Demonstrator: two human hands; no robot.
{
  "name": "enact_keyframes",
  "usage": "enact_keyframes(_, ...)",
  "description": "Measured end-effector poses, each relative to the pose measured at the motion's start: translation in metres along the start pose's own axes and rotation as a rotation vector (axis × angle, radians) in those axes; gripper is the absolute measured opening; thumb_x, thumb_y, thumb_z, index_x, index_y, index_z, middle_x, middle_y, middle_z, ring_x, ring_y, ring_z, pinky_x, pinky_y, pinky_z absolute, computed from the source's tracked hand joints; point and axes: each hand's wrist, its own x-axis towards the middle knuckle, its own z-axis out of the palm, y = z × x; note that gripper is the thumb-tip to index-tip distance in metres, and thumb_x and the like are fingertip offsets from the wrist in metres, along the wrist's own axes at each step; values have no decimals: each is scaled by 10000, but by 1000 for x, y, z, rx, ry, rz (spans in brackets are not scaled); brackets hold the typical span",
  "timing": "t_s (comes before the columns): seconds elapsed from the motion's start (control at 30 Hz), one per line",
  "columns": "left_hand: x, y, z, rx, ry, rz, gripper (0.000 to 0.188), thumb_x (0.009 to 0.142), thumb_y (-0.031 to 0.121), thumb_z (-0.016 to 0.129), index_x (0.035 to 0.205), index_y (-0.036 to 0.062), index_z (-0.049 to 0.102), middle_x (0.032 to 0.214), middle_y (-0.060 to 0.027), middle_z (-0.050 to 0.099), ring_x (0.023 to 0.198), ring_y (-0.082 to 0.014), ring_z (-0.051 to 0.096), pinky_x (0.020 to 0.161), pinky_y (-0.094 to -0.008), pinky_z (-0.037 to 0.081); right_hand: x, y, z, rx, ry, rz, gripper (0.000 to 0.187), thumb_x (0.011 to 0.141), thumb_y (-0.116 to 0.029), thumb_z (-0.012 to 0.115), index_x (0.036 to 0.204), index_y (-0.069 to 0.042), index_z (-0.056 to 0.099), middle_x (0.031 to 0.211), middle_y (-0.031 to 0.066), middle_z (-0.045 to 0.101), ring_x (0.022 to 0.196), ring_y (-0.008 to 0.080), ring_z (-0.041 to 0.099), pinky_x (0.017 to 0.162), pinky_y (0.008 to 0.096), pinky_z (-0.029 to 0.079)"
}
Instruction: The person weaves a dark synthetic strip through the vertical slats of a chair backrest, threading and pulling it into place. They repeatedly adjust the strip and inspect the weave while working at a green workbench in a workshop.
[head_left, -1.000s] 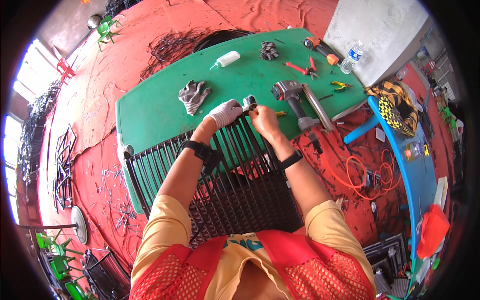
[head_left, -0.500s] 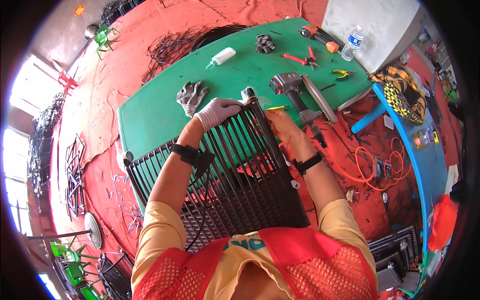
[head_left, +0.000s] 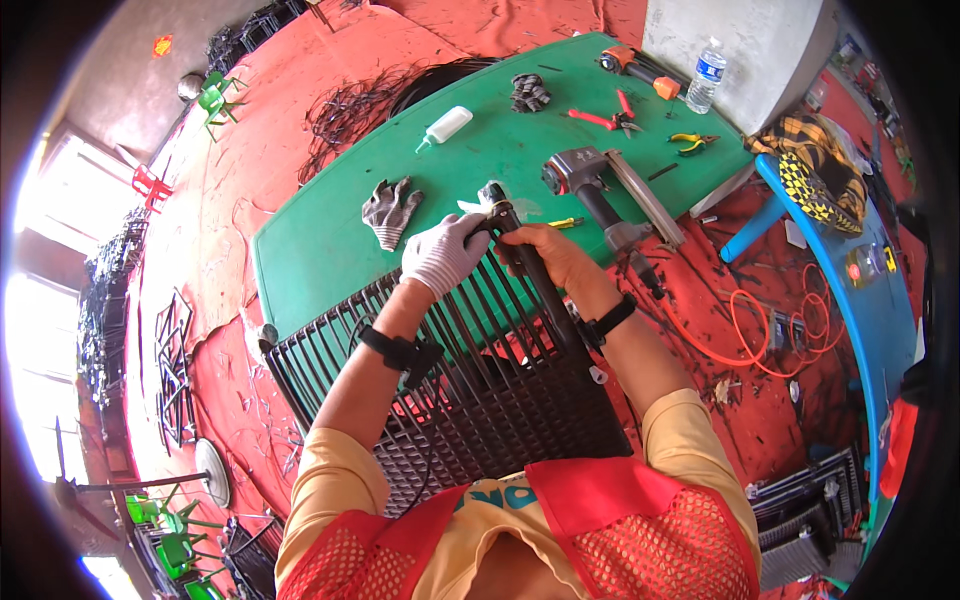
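A dark brown woven furniture panel (head_left: 500, 410) leans from my body to the green table, its upper part a row of bare strands. My left hand (head_left: 440, 255), in a white knit glove, closes on the top rail near the right corner. My bare right hand (head_left: 556, 256) wraps round the side post just below that corner, its fingertips partly hidden behind it. A thin yellow tool (head_left: 566, 223) lies beside my right hand. Near my left hand rests a grey work glove (head_left: 390, 213). To the right lies a grey-and-black pneumatic nailer (head_left: 590, 195).
On the green table (head_left: 330, 255) lie a squeeze bottle (head_left: 446, 128), red-handled cutters (head_left: 610, 118), yellow pliers (head_left: 692, 143) and another power tool (head_left: 640, 72). A water bottle (head_left: 706, 76) stands at the far right. An orange hose (head_left: 735, 355) coils on the red floor beside a blue bench (head_left: 865, 300).
My right hand has drawn in from beside the yellow tool onto the side post. The left has slid slightly right and down, along the rail. The whole view has shifted a little.
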Motion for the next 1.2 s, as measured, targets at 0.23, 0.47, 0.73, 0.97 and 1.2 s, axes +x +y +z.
enact_keyframes(0.23, -1, 7, 12, 0, 107, -73, 252, 851, 357, 557, 978, 172, 672, 898, -67, 648, 799, -297, 637, 699, -383, 511, 4, 13, 11, -563, 324, -383, 332, 820, -256, 674, 958, 32, 580, 823, 115, 651, 708, 205, 616, 613, 318, 471)
enact_keyframes(0.47, -1, 10, 17, 7, 115, -95, 272, 856, 387, 542, 929, 170, 689, 868, -70, 652, 788, -304, 632, 690, -392, 504, -21, 10, 33, -1479, 580, -1013, 223, 821, -209, 647, 906, -27, 549, 865, 143, 551, 847, 321, 550, 706, 451, 446)
enact_keyframes(0.73, 5, 10, 12, 57, -75, -186, 310, 845, 402, 533, 910, 121, 646, 889, -138, 668, 799, -341, 639, 714, -433, 507, -1, -3, 45, -1964, 557, -685, 151, 817, -164, 577, 833, -14, 572, 848, 151, 563, 650, 294, 645, 552, 363, 543)
enact_keyframes(0.97, 7, -4, 12, -136, -129, -190, 329, 809, 365, 569, 1055, 147, 565, 871, -137, 658, 838, -334, 629, 750, -391, 490, 4, -8, 35, -1712, 485, -576, 204, 813, -221, 605, 797, -18, 598, 903, 163, 595, 752, 343, 631, 654, 439, 515)
enact_keyframes(1.2, 11, -17, 14, -306, -189, -119, 359, 791, 318, 609, 1087, 115, 610, 922, -135, 651, 881, -289, 623, 797, -349, 476, -6, -4, 4, -1204, 584, -524, 311, 890, -302, 574, 822, 1, 585, 729, 178, 588, 701, 350, 597, 628, 428, 464)
